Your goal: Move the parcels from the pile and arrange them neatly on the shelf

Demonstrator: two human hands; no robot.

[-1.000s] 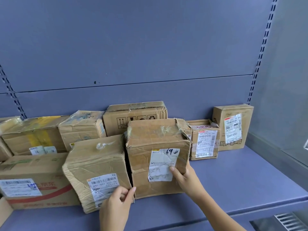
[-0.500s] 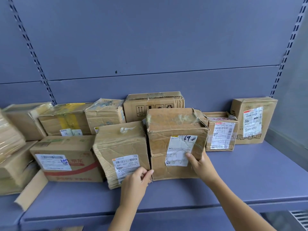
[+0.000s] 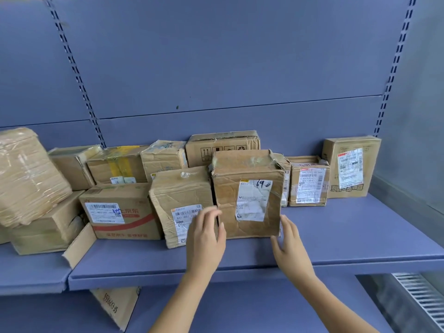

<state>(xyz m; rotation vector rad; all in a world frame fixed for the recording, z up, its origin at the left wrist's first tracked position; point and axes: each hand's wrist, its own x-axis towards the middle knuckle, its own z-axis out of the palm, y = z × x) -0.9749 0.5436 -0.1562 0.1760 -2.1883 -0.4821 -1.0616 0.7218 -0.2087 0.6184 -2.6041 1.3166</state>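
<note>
A worn cardboard parcel marked "69" [image 3: 247,193] stands upright on the blue shelf [image 3: 336,236], in the front row. My left hand [image 3: 205,239] hovers at its lower left corner, fingers apart, partly covering the label of the crumpled parcel [image 3: 180,200] beside it. My right hand [image 3: 289,243] is open just off the "69" parcel's lower right corner, holding nothing. More parcels line the shelf: a red-striped box [image 3: 120,212], a taped box [image 3: 117,164] and a box with arrow symbols [image 3: 223,146] behind.
Two labelled parcels [image 3: 308,183] [image 3: 350,167] stand to the right, with bare shelf in front of them. Tilted stacked boxes [image 3: 26,176] crowd the left end. A loose cardboard flap [image 3: 80,246] overhangs the shelf edge. An SF Express box [image 3: 115,306] sits on the lower shelf.
Both hands have come off the "69" parcel and drawn back slightly, fingers spread. The view has pulled back and shifted left, showing more of the left stack and the lower shelf.
</note>
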